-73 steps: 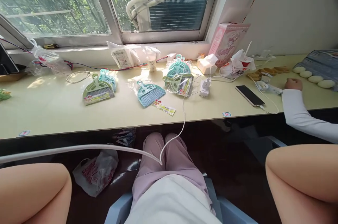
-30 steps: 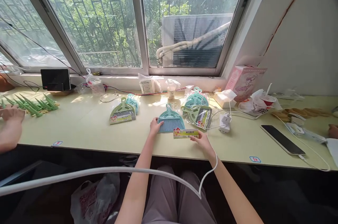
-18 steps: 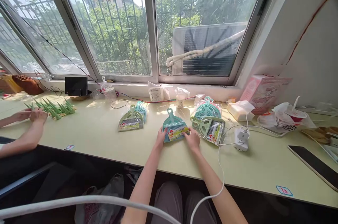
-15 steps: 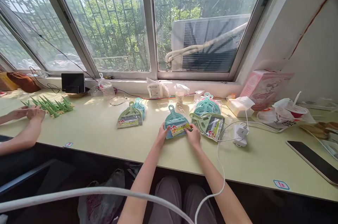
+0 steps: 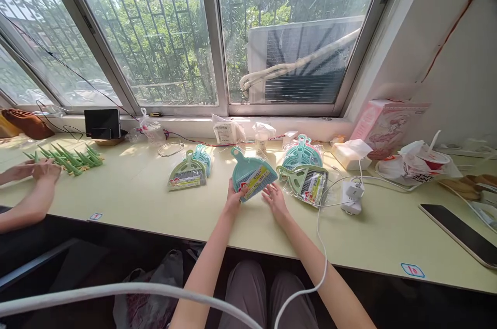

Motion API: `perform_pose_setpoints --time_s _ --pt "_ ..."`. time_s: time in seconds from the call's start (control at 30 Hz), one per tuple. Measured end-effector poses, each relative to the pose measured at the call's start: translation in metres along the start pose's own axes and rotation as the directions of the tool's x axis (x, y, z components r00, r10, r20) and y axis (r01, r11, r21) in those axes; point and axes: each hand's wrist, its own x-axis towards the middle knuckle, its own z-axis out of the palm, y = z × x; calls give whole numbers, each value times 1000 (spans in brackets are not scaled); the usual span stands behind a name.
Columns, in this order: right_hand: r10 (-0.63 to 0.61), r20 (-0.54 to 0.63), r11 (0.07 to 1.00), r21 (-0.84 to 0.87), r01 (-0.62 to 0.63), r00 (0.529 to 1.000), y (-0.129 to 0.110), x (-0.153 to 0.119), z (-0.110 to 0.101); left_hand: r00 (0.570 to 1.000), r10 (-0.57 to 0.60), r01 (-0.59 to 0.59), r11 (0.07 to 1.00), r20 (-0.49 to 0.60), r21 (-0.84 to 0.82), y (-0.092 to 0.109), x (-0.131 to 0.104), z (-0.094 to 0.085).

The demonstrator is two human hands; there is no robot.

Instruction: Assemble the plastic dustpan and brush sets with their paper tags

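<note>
I see one teal brush (image 5: 250,174) with a yellow label (image 5: 257,182) on it. My left hand (image 5: 234,198) pinches its lower left edge and lifts it, so it tilts with the handle up and to the left. My right hand (image 5: 274,197) is spread flat, just beside the brush, fingertips close to its bristle end; I cannot tell if it touches.

On the tabletop (image 5: 163,210) I count two more brush sets. One green and teal set (image 5: 189,174) lies to the left. One bagged pile (image 5: 306,176) lies to the right, touching nothing I hold. One white charger (image 5: 350,195) sits near that pile. One dark phone (image 5: 462,233) lies far right. A bunch of green spikes (image 5: 66,156) lies far left, by another person's hands (image 5: 37,169).

Half a second ago the brush lay flat and both my hands pressed the label onto it. Now it is raised and turned, and my right hand has let go.
</note>
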Motion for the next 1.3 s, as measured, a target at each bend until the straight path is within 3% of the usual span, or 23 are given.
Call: perform_pose_setpoints --time_s 0.07,0.2,0.37,0.57,0.7,0.83,1.03,1.17,1.3 --pt "74 105 992 92 -83 992 -1 3 2 999 -24 23 1000 47 20 2 -3 3" --pt "161 115 974 141 -177 980 -6 6 -1 997 -38 32 997 73 76 3 -5 5" --pt "153 205 974 136 -183 967 -11 4 -6 998 -1 -6 995 65 99 3 -5 5" --pt "193 172 962 159 -221 966 -8 4 -6 995 -8 -6 992 101 128 6 -8 6" --pt "175 151 953 222 -206 973 -7 6 -9 977 -65 53 997 206 63 6 -9 6" --pt "171 68 950 255 -183 983 -6 13 -16 929 -158 133 986 336 97 7 -10 8" --pt "160 -68 972 185 -145 985 -6 19 -31 912 -169 129 983 374 131 9 -12 9" --pt "206 73 961 173 -216 976 -11 17 -34 901 -136 126 991 412 51 14 -16 9" --pt "175 175 965 167 -204 969 -18 12 -31 840 -123 160 987 529 -24 24 -23 7"
